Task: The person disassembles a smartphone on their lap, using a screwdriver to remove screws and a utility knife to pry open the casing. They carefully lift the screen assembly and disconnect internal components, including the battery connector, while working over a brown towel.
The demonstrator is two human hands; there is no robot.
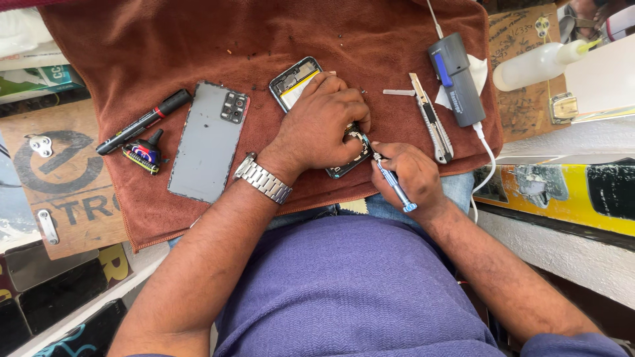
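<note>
At the far left, a black marker (142, 122) with a red band lies on the brown towel (198, 39) that covers the desk, and just beside it sits a small colourful tool (144, 153). To their right the removed grey back cover (210, 140) lies flat, camera cutouts up. In the middle, the left hand (321, 125), with a metal watch (262, 178) at the wrist, presses down on the opened phone (296, 80), fingers curled over its nearer half, so the far end with the yellowish battery area shows. The right hand (411, 175) pinches a slim blue-handled screwdriver (390, 178), its tip set against the phone's near edge under the left fingers. This looks like the screw-working stage of the teardown; the bit must sit square in the tiny head while the left hand keeps the phone from sliding. Farther right lie a utility knife (433, 122), a grey handheld device (456, 79) with a white cable, and a clear squeeze bottle (539, 65).
</note>
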